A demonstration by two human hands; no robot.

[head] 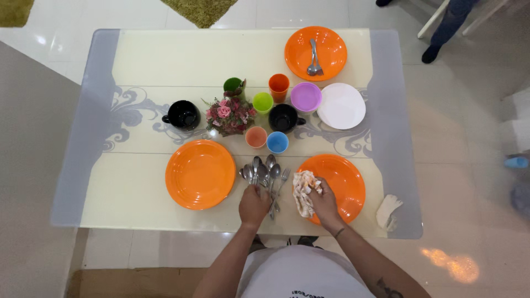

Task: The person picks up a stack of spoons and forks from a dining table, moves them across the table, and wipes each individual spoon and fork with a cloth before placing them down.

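Note:
My left hand [253, 205] rests on the handles of a bunch of several metal spoons and forks [263, 174] lying on the table between two orange plates. My right hand [324, 201] grips a crumpled white and orange cloth [303, 190] at the left edge of the near right orange plate [345, 179]. The near left orange plate [200, 174] lies bare, just left of the cutlery.
Behind stand a small flower pot [229, 116], two black mugs [183, 115] [284, 117], several coloured cups [277, 142], a purple bowl [306, 96], a white plate [341, 106] and a far orange plate [316, 52] with cutlery. A second cloth [388, 210] lies near the right edge. A person's legs [441, 27] stand beyond.

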